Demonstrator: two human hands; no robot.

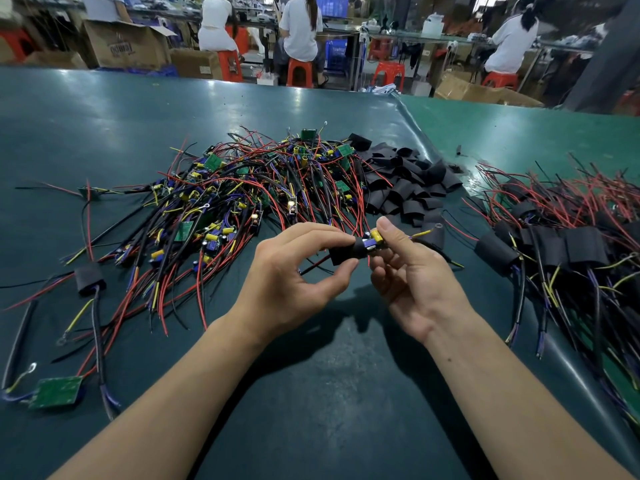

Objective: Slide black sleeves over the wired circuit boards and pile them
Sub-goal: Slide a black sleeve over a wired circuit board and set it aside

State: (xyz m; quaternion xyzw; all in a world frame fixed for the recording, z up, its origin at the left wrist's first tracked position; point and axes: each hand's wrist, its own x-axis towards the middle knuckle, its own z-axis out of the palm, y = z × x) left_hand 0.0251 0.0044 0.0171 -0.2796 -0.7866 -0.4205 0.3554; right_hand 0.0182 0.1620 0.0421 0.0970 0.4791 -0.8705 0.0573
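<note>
Both forearms reach up from the bottom edge to frame centre, where the left hand [294, 271] pinches a black sleeve [348, 253] between thumb and fingers. Its right end overlaps a circuit board [374, 239], pinched by the right hand [412, 271]. Upper left, a cardboard box [126, 45] bears print too blurred to read.

Green table [104, 109] carries wired boards [242, 188], sleeves [405, 181] (black).
</note>
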